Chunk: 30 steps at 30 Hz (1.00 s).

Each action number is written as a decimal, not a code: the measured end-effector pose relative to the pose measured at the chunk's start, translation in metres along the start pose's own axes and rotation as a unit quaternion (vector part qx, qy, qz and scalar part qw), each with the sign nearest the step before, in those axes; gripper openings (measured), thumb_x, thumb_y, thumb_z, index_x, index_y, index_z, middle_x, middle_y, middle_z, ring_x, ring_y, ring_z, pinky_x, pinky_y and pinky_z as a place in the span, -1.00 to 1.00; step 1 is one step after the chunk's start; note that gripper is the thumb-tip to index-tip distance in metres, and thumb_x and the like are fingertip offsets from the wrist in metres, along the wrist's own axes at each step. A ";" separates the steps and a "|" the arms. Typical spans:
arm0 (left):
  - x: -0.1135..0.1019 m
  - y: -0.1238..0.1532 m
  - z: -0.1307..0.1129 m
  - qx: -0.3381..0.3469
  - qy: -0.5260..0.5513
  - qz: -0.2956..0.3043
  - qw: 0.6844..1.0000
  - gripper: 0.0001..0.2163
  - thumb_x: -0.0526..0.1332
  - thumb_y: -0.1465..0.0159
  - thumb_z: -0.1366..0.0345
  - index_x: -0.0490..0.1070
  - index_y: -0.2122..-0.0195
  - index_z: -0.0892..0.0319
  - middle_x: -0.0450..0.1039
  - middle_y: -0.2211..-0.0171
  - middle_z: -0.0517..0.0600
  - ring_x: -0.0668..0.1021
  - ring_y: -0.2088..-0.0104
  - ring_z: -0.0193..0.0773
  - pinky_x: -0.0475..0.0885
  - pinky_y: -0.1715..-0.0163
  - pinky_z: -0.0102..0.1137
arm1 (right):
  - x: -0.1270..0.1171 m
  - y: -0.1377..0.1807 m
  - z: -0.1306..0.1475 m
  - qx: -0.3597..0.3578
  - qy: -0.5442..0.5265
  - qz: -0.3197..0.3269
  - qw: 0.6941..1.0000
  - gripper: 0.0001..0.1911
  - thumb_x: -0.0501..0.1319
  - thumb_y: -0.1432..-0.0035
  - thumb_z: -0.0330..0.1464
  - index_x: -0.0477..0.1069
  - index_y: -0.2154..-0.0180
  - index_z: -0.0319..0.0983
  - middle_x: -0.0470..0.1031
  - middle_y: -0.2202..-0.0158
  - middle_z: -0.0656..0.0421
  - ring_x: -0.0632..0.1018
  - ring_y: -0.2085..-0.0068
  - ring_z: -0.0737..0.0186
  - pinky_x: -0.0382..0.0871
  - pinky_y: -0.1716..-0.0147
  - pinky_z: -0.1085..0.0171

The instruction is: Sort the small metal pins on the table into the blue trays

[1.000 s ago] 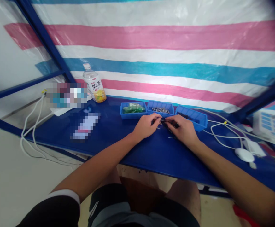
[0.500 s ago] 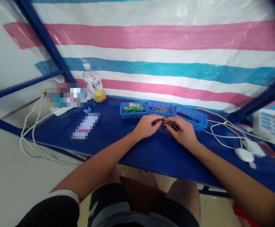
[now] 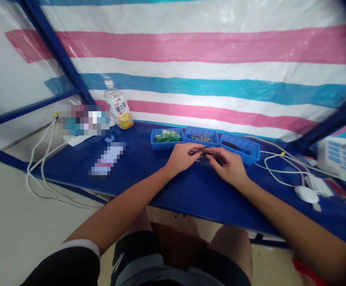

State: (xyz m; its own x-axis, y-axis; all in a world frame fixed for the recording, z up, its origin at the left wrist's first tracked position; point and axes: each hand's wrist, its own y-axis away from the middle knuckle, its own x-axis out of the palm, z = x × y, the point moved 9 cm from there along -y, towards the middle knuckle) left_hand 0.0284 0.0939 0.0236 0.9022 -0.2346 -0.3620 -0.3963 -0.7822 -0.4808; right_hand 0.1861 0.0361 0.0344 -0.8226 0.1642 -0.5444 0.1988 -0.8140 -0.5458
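My left hand point(image 3: 182, 158) and my right hand point(image 3: 229, 163) meet fingertip to fingertip above the blue tabletop point(image 3: 191, 194). Both are closed in a pinch around small, thin dark pieces point(image 3: 203, 155), mostly covered by the fingers; their kind is too small to tell. Just beyond the hands stand three blue bins in a row. Green, clear-looking pieces lie in the left bin point(image 3: 153, 142). Small silver metal pieces point(image 3: 202, 138) fill the middle bin point(image 3: 187, 131). Dark slender pieces are in the right bin point(image 3: 254, 153), nearest my right hand.
A drink bottle point(image 3: 119, 105) stands at the back left, by a blurred-out patch point(image 3: 85, 121). Another blurred pale item point(image 3: 107, 159) lies nearer. White cables point(image 3: 280, 169) and a round white device point(image 3: 306, 194) lie right. A striped sheet point(image 3: 191, 47) hangs behind; blue posts point(image 3: 55, 47) frame the table.
The fingers have shifted slightly at the meeting point, and my left hand has moved a little to the left. Bins and other objects stay where they were.
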 end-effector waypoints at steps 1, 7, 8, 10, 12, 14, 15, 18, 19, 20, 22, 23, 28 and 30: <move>-0.001 0.000 -0.001 0.001 -0.005 -0.004 1.000 -0.77 0.33 -0.33 0.42 0.67 0.01 0.20 0.73 0.10 0.08 0.76 0.15 -0.17 0.69 0.06 -0.30 | -0.001 -0.001 0.002 -0.007 0.009 -0.003 1.000 -0.77 0.27 -0.42 -0.26 0.56 -0.07 -0.08 0.69 0.00 0.10 0.73 0.17 0.09 0.66 0.14 0.10; -0.005 0.000 -0.016 0.046 -0.064 -0.017 0.997 -0.85 0.29 -0.41 0.35 0.67 0.10 0.20 0.70 0.17 0.07 0.69 0.22 -0.25 0.61 0.15 -0.36 | -0.013 -0.006 0.007 -0.036 0.073 -0.039 0.996 -0.87 0.27 -0.39 -0.29 0.55 0.06 -0.10 0.65 0.12 0.08 0.64 0.30 0.14 0.60 0.25 0.11; -0.004 0.000 -0.018 0.055 -0.072 -0.011 0.996 -0.85 0.29 -0.42 0.35 0.67 0.10 0.19 0.70 0.17 0.06 0.68 0.23 -0.26 0.60 0.15 -0.36 | -0.013 -0.006 0.006 -0.035 0.077 -0.038 0.996 -0.87 0.28 -0.38 -0.29 0.55 0.06 -0.11 0.64 0.12 0.08 0.64 0.30 0.14 0.59 0.25 0.11; 0.000 0.000 -0.020 0.069 -0.085 0.005 0.994 -0.84 0.27 -0.43 0.33 0.66 0.09 0.18 0.69 0.17 0.06 0.67 0.24 -0.26 0.57 0.15 -0.35 | -0.010 -0.006 0.002 -0.029 0.080 -0.024 0.996 -0.85 0.29 -0.36 -0.30 0.54 0.04 -0.11 0.65 0.13 0.10 0.64 0.30 0.15 0.59 0.26 0.13; 0.003 0.000 -0.019 0.074 -0.093 0.021 0.993 -0.83 0.26 -0.44 0.32 0.66 0.08 0.18 0.69 0.18 0.06 0.66 0.24 -0.26 0.56 0.15 -0.35 | -0.006 -0.006 -0.004 -0.013 0.078 -0.006 0.997 -0.82 0.31 -0.33 -0.32 0.52 0.03 -0.11 0.65 0.16 0.12 0.64 0.31 0.16 0.57 0.30 0.16; 0.006 0.000 -0.017 0.072 -0.093 0.030 0.993 -0.82 0.26 -0.44 0.30 0.66 0.08 0.17 0.69 0.17 0.06 0.67 0.24 -0.25 0.56 0.15 -0.35 | -0.002 -0.004 -0.008 0.004 0.072 0.003 0.997 -0.82 0.32 -0.31 -0.33 0.51 0.04 -0.11 0.66 0.18 0.14 0.63 0.34 0.17 0.55 0.34 0.19; 0.007 0.001 -0.016 0.070 -0.088 0.034 0.993 -0.83 0.26 -0.44 0.29 0.66 0.09 0.17 0.69 0.17 0.06 0.67 0.23 -0.24 0.57 0.14 -0.34 | -0.001 -0.004 -0.010 0.010 0.066 0.005 0.998 -0.82 0.32 -0.29 -0.33 0.50 0.05 -0.12 0.65 0.20 0.14 0.62 0.35 0.19 0.55 0.35 0.20; 0.010 0.002 -0.012 0.045 -0.033 0.042 0.998 -0.80 0.29 -0.42 0.28 0.63 0.01 0.18 0.70 0.12 0.08 0.70 0.20 -0.22 0.60 0.11 -0.34 | 0.002 -0.003 -0.012 0.026 0.041 0.015 0.999 -0.77 0.32 -0.27 -0.35 0.44 0.04 -0.12 0.62 0.24 0.16 0.59 0.40 0.20 0.54 0.35 0.19; 0.011 0.002 -0.011 0.034 -0.007 0.047 0.998 -0.76 0.30 -0.41 0.29 0.59 -0.07 0.19 0.70 0.11 0.09 0.71 0.19 -0.22 0.61 0.10 -0.34 | 0.002 -0.003 -0.012 0.028 0.030 0.019 0.999 -0.73 0.31 -0.26 -0.35 0.42 0.00 -0.12 0.60 0.26 0.17 0.59 0.40 0.20 0.55 0.34 0.18; 0.012 0.003 -0.010 0.025 0.014 0.051 0.998 -0.70 0.30 -0.40 0.30 0.55 -0.14 0.19 0.71 0.10 0.09 0.71 0.19 -0.22 0.62 0.10 -0.35 | 0.002 -0.003 -0.012 0.029 0.021 0.019 0.999 -0.69 0.30 -0.27 -0.36 0.41 -0.04 -0.12 0.59 0.27 0.17 0.59 0.39 0.19 0.56 0.33 0.18; 0.013 0.004 -0.009 0.017 0.027 0.056 0.998 -0.63 0.30 -0.40 0.30 0.48 -0.22 0.20 0.71 0.11 0.08 0.72 0.21 -0.24 0.62 0.12 -0.36 | -0.001 -0.004 -0.010 0.022 0.018 0.008 1.000 -0.65 0.28 -0.28 -0.37 0.42 -0.09 -0.12 0.57 0.26 0.16 0.60 0.34 0.16 0.57 0.30 0.16; 0.013 0.004 -0.009 0.018 0.018 0.057 0.998 -0.63 0.29 -0.41 0.29 0.48 -0.22 0.19 0.71 0.12 0.07 0.71 0.24 -0.25 0.62 0.14 -0.37 | -0.004 -0.005 -0.009 0.016 0.025 -0.001 1.000 -0.66 0.27 -0.29 -0.37 0.44 -0.09 -0.12 0.57 0.25 0.15 0.61 0.31 0.14 0.57 0.29 0.16; 0.012 0.005 -0.008 0.016 -0.042 0.062 0.997 -0.70 0.25 -0.44 0.26 0.58 -0.15 0.17 0.73 0.13 0.03 0.72 0.26 -0.23 0.63 0.16 -0.34 | -0.012 -0.007 -0.003 -0.007 0.068 -0.030 0.997 -0.87 0.29 -0.33 -0.33 0.55 0.09 -0.13 0.60 0.26 0.14 0.61 0.32 0.16 0.52 0.37 0.19; 0.012 0.004 -0.010 0.022 -0.052 0.060 0.997 -0.71 0.24 -0.44 0.27 0.62 -0.12 0.15 0.72 0.05 0.05 0.73 0.17 -0.19 0.64 0.10 -0.32 | -0.011 -0.007 -0.002 -0.013 0.071 -0.028 0.997 -0.91 0.31 -0.34 -0.30 0.56 0.14 -0.13 0.61 0.26 0.13 0.60 0.33 0.17 0.51 0.38 0.19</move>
State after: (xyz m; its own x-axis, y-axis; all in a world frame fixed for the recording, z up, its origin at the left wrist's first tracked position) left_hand 0.0390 0.0825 0.0251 0.8260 -0.2622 -0.4989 -0.5098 -0.7253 -0.4628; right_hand 0.1950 0.0413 0.0432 -0.7491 0.2873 -0.5970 0.1705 -0.7871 -0.5927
